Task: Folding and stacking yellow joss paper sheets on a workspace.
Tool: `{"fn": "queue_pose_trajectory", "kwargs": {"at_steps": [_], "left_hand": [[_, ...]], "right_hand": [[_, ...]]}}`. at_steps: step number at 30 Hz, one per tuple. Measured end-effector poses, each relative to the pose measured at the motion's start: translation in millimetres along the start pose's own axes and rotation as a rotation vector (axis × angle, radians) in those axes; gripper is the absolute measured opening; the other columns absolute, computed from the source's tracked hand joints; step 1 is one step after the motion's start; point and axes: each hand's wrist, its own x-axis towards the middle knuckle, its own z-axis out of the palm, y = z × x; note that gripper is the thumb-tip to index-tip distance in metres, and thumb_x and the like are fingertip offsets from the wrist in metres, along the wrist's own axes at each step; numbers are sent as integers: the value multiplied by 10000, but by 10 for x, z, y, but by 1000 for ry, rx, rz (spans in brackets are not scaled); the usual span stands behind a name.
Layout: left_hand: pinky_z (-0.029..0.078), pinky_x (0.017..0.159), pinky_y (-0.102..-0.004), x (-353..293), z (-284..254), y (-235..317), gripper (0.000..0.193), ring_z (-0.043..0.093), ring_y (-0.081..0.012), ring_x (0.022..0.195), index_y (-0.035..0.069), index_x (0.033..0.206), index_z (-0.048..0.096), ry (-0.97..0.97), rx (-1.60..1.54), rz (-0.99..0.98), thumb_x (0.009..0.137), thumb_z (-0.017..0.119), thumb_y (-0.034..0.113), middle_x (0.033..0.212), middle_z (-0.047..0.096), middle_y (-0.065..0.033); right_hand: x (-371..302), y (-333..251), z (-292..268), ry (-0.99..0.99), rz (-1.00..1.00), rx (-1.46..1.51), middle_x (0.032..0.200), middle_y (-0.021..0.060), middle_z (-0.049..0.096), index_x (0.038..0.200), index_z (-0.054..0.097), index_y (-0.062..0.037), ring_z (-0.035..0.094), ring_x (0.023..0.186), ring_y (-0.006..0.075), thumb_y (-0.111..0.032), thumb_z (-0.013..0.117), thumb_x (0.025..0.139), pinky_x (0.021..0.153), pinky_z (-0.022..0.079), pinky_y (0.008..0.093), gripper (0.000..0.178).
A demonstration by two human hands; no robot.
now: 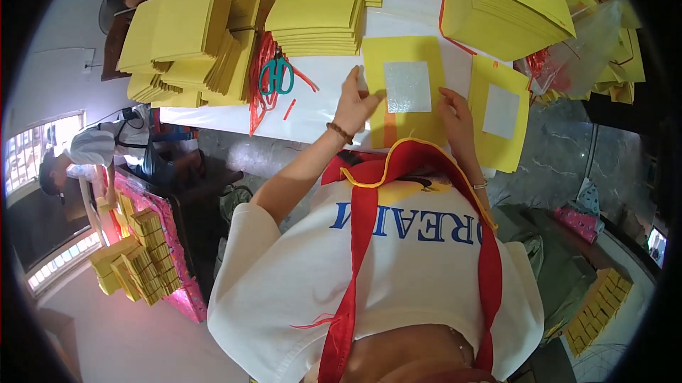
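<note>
A flat yellow paper packet with a pale, shiny square panel and an orange strip lies on the white table in front of me. My left hand is at its left edge, thumb and index finger spread apart and nothing between them. At the packet's right edge is my right hand, its fingers curled in. Whether those fingers pinch the edge or something small is hidden. Just right of that hand rests another yellow packet with a pale panel.
Green-handled scissors lie on red plastic ties to the left. Stacked yellow packets line the far side, with a tall pile at right. A clear plastic bag sits beyond it. Another person works at far left.
</note>
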Motion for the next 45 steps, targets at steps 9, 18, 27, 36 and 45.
{"fn": "queue_pose_trajectory", "kwargs": {"at_steps": [9, 18, 27, 36, 45], "left_hand": [[445, 747, -346, 108, 114, -173, 547, 480, -238, 979, -56, 1153, 445, -39, 390, 85, 693, 681, 124, 1090, 464, -181], [457, 683, -241, 192, -9, 103, 692, 557, -168, 797, -7, 1288, 266, -45, -598, -524, 717, 655, 38, 1018, 515, -133], [401, 897, -291, 257, 147, 178, 524, 488, -179, 1067, 19, 1254, 333, -231, -731, -180, 766, 478, -109, 1148, 497, -107], [487, 836, -323, 320, 14, 551, 468, 534, -204, 1039, 63, 1319, 287, -224, -857, -332, 881, 450, 62, 1193, 482, -107], [538, 584, -297, 239, -123, 761, 647, 606, -203, 749, 42, 1376, 104, -301, -881, -206, 910, 463, 309, 1064, 497, -158]], "right_hand": [[117, 39, -24, -79, 28, -58, 1084, 123, 559, 1112, 551, -12, 524, 989, 192, -212, 550, 845, 856, 407, 291, 333], [127, 77, -94, -39, 41, -114, 1032, 62, 574, 1123, 555, -13, 509, 954, 134, -187, 549, 851, 846, 394, 253, 323], [83, 53, -128, -2, 63, 61, 1114, 68, 553, 1224, 475, -41, 524, 977, 147, -189, 533, 868, 836, 407, 251, 390], [103, -154, -82, -222, 352, 694, 1145, 105, 537, 1269, 393, -13, 548, 1009, 176, -153, 465, 892, 820, 475, 298, 408], [204, 336, -147, -853, 358, 1285, 1108, 87, 561, 1280, 388, -65, 588, 934, 155, -137, 433, 913, 724, 512, 253, 376]]}}
